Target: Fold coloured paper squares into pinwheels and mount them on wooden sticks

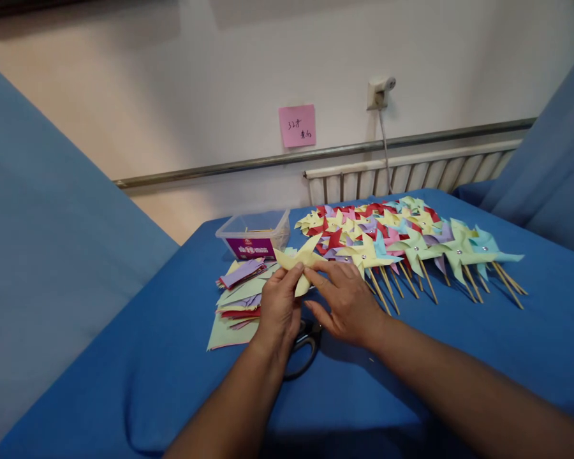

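Note:
A pale yellow paper pinwheel is held up in front of me, its blades folded toward the middle. My left hand is closed on it, with the thumb pressed near its centre. The fingers of my right hand touch its right side close to the centre; whether they pinch something small there is hidden. No stick shows on this pinwheel. Black-handled scissors lie on the blue cloth under my hands, partly covered by them.
Finished pinwheels on sticks lie in a large pile at right. Stacked coloured paper is left of my hands, with a clear plastic box behind it. A blue cloth covers the table. Behind are a wall radiator and a pink note.

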`<move>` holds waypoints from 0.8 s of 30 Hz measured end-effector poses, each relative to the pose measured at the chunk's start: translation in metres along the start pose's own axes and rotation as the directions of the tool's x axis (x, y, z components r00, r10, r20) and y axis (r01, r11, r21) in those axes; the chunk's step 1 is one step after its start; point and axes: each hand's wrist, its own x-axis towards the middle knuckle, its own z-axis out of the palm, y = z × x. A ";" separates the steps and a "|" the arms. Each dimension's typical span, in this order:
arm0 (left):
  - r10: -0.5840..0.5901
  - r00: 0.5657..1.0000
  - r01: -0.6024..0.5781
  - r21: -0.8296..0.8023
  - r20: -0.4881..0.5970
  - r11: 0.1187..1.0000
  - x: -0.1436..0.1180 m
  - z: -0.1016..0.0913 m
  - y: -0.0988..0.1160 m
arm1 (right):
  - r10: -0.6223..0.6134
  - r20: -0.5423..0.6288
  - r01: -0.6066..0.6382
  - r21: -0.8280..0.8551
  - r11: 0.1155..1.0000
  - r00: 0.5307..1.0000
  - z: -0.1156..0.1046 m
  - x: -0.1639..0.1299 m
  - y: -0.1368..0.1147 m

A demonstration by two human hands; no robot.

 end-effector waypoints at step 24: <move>-0.206 0.979 0.203 0.118 0.010 0.972 0.004 -0.011 -0.019 | 0.178 -0.016 -0.170 0.213 0.962 0.984 0.017 0.138 0.033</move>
